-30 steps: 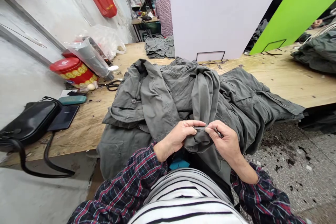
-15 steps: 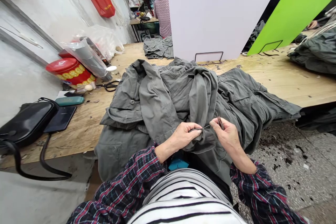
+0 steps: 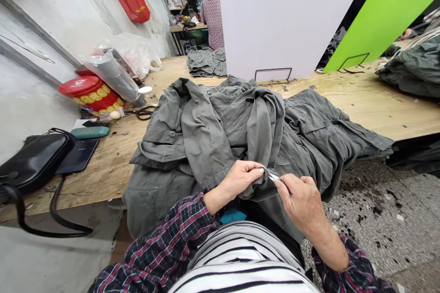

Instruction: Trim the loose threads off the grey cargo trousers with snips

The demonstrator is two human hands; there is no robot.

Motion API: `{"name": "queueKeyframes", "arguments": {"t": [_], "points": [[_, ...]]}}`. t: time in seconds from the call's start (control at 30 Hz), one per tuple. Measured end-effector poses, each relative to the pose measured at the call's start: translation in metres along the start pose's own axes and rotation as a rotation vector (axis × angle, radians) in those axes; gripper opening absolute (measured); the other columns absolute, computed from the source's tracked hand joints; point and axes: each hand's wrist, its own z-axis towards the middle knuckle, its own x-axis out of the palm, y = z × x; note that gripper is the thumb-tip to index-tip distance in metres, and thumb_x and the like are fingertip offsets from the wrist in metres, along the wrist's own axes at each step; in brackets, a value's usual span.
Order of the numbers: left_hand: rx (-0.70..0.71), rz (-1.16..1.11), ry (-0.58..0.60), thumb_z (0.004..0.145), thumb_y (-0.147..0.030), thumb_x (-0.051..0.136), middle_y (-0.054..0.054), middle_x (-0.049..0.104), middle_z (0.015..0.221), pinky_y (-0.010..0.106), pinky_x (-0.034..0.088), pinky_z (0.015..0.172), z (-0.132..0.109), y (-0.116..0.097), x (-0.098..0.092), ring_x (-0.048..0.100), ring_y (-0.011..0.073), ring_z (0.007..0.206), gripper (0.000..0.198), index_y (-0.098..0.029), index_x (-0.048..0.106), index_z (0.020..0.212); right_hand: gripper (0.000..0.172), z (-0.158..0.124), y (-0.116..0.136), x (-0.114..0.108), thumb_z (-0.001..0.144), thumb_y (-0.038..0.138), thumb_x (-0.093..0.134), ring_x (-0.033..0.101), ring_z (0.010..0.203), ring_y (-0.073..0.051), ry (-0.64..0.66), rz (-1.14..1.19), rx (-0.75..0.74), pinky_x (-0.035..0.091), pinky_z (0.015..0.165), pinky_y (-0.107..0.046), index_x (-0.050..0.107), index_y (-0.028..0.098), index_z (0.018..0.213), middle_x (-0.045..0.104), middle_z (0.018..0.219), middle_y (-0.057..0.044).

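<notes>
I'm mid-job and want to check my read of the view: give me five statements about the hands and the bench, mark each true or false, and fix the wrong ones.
1. The left hand pinches the gray cloth. True.
2. The right hand holds small metal snips, their tips close to the left fingertips. True.
3. The black bag lies on the floor. False: the black bag lies on the wooden bench.
4. A tall white board stands beyond the gray cloth. True.
5. The red tin stands to the right of the gray cloth. False: the red tin stands to its left.
</notes>
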Motion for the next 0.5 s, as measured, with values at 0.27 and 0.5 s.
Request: {"name": "queueKeyframes", "arguments": {"t": [0.27,0.5], "points": [[0.007,0.072,-0.034,0.071,-0.034,0.059,0.002,0.062,0.066,0.019,0.036,0.055,-0.001,-0.002,0.003,0.048,0.0091,0.059,0.029,-0.009,0.071,0.082,0.037,0.007,0.006,0.003,0.092,0.037,0.040,0.044,0.054,-0.013,-0.072,-0.130,0.023,0.026,0.066,-0.030,0.052,0.018,0.062,0.055,0.057,0.000],[0.019,0.090,-0.020,0.072,-0.033,0.059,0.002,0.064,0.067,0.020,0.038,0.058,-0.002,0.000,0.004,0.050,0.0099,0.060,0.030,-0.010,0.072,0.085,0.038,0.011,0.008,0.004,0.093,0.035,0.038,0.046,0.055,-0.012,-0.044,-0.088,0.006,0.026,0.065,-0.030,0.051,0.018,0.062,0.056,0.059,-0.001]]}}
